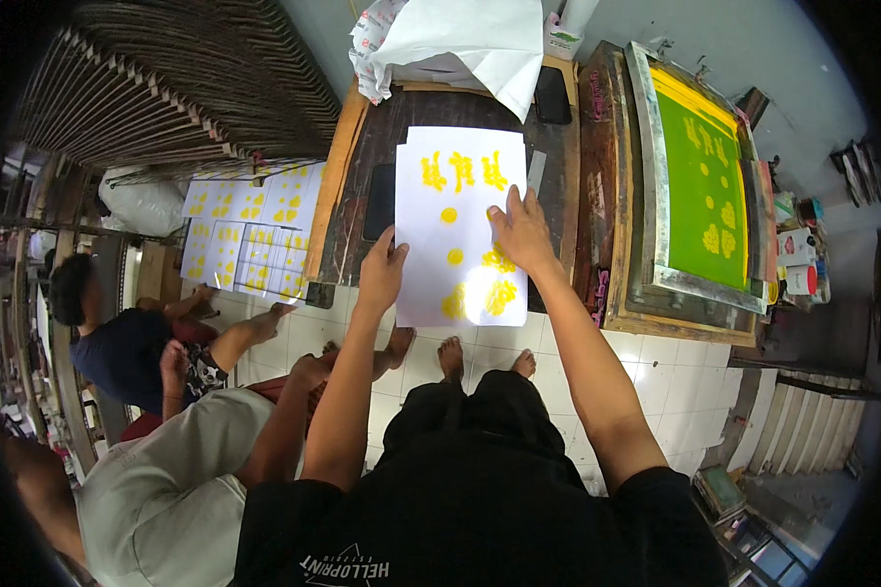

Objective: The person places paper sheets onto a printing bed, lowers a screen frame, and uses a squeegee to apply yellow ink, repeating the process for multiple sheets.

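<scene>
A dark wooden counter (362, 196) stands over a white tiled floor (656, 382), with a hinged printing screen (703, 186) of green mesh in a metal frame propped open at its right side. On the counter lies a white sheet (460, 210) printed with yellow shapes.

Both arms stretch forward from the lower edge. The left hand (383, 271) rests at the sheet's left edge, fingers curled lightly with the tips on the paper; its grip is narrow, pinching or pressing the margin, though which cannot be told. The right hand (522, 233) lies flat on the sheet's right half, palm down, fingers spread wide and holding nothing, just pressing the paper down. The sheet thus lies beneath and between the two hands.

Crumpled white paper (460, 44) is heaped at the counter's far end. To the left, more printed sheets (250, 230) are laid in rows, and two other people (127, 342) sit on the floor beside them.
</scene>
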### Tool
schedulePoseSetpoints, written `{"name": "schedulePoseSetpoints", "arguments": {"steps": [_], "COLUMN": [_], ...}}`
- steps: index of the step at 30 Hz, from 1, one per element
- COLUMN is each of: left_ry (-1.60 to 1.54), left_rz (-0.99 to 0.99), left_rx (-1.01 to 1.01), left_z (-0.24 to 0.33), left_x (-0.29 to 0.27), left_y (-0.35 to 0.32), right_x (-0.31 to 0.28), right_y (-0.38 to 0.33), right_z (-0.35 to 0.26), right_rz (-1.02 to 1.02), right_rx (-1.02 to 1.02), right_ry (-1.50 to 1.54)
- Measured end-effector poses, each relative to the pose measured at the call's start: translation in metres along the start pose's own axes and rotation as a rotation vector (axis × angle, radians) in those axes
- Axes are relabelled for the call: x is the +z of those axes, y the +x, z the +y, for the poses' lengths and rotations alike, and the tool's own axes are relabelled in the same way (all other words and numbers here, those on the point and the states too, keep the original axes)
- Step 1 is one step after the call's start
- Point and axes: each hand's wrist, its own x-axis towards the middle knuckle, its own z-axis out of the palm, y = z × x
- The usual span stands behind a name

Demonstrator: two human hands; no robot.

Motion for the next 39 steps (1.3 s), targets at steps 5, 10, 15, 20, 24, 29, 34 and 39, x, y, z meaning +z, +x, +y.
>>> {"name": "schedulePoseSetpoints", "arguments": {"steps": [5, 10, 15, 20, 24, 29, 34, 39], "left_ry": [-0.053, -0.098, -0.096, -0.122, -0.154, -0.126, -0.163, -0.121], "left_rz": [0.067, 0.048, 0.070, 0.096, 0.099, 0.078, 0.105, 0.142], "left_rx": [-0.040, -0.135, -0.136, -0.155, -0.160, -0.203, -0.240, -0.217], "left_z": [0.000, -0.003, -0.003, -0.004, -0.008, -0.008, 0.003, 0.012], "left_x": [0.003, 0.002, 0.002, 0.002, 0.001, 0.000, 0.003, 0.006], "left_y": [0.001, -0.002, -0.006, -0.005, -0.009, -0.014, -0.020, -0.026], "right_x": [-0.003, -0.003, -0.004, -0.009, -0.010, -0.006, -0.005, -0.013], "right_y": [0.007, 0.007, 0.003, 0.003, -0.003, -0.023, -0.030, -0.018], "right_z": [0.002, 0.002, 0.000, 0.000, 0.005, 0.013, 0.016, 0.018], "right_rz": [-0.021, -0.050, -0.050, -0.057, 0.014, 0.019, -0.035, -0.068], "right_rx": [-0.004, -0.014, -0.012, -0.014, -0.043, -0.050, -0.017, -0.039], "right_ry": [0.021, 0.022, 0.032, 0.091, 0.129, 0.115, 0.048, -0.001]}}
